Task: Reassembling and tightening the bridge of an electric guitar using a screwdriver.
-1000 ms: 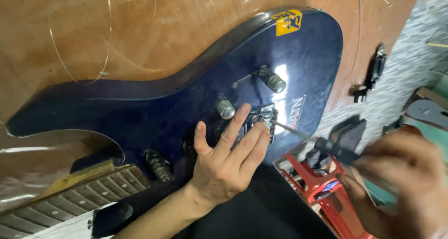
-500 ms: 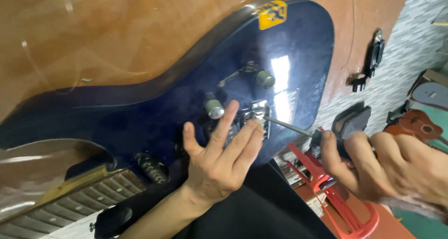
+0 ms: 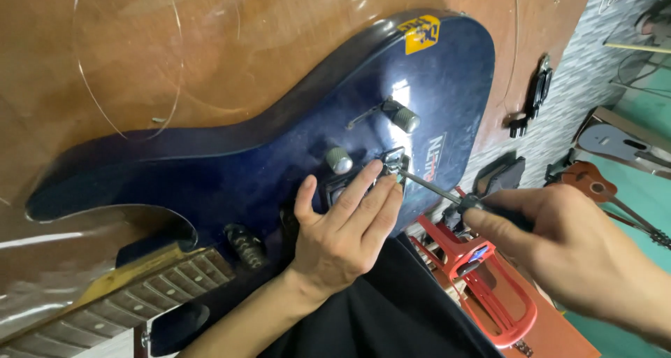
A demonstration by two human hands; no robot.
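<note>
A dark blue electric guitar body (image 3: pixel 231 162) lies on a brown wooden table (image 3: pixel 210 43), its neck (image 3: pixel 105 309) running to the lower left. My left hand (image 3: pixel 342 225) rests flat on the body, fingertips against a small metal part (image 3: pixel 393 159) near two metal knobs (image 3: pixel 339 160). My right hand (image 3: pixel 573 249) grips a thin screwdriver (image 3: pixel 430 188) whose tip meets that metal part.
A yellow sticker (image 3: pixel 421 34) marks the body's far end. Loose wire strings (image 3: pixel 133 64) curl on the table. A red frame tool (image 3: pixel 489 288) stands below my right hand. Small guitars (image 3: pixel 615 145) lie on the floor at right, and a black clamp (image 3: pixel 535 96) hangs off the table edge.
My right hand has come in from the right, and the screwdriver tip now sits on the metal part. The left hand stays pressed on the body.
</note>
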